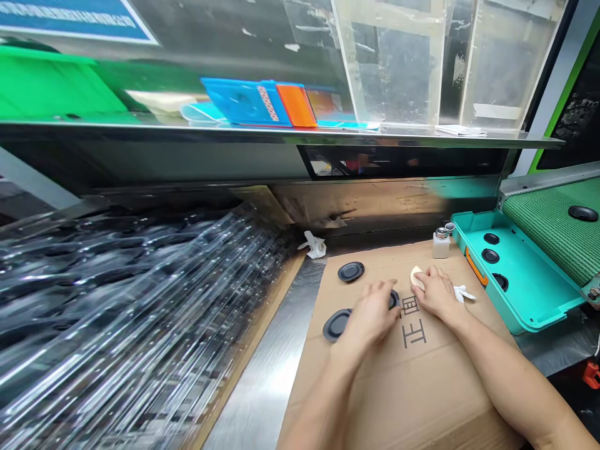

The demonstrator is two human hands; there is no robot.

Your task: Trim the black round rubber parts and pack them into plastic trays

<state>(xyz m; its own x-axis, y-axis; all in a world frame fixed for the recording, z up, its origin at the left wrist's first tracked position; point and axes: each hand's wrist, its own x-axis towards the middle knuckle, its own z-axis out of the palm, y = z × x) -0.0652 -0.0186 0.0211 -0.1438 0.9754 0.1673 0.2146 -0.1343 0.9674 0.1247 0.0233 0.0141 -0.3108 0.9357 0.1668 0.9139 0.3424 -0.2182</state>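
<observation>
1. Clear trays (140, 325): 9 o'clock of cardboard (398, 387).
2. Teal bin (539, 275): 2 o'clock of cardboard.
3. Right hand (435, 290): pinches pad (415, 275).
4. Left hand (372, 312): blurred, fingers over disc (394, 300); cannot tell if gripping.
5. Disc: on cardboard, 7–8 o'clock of pad. Judgement: positioning step; pad contact calls for a steadied disc.

Shiny steel workbench, shelf (262, 132) up top
Green conveyor belt (557, 215) off to the right, blue sign (75, 19) upper left, bright glare on the metal.
</observation>
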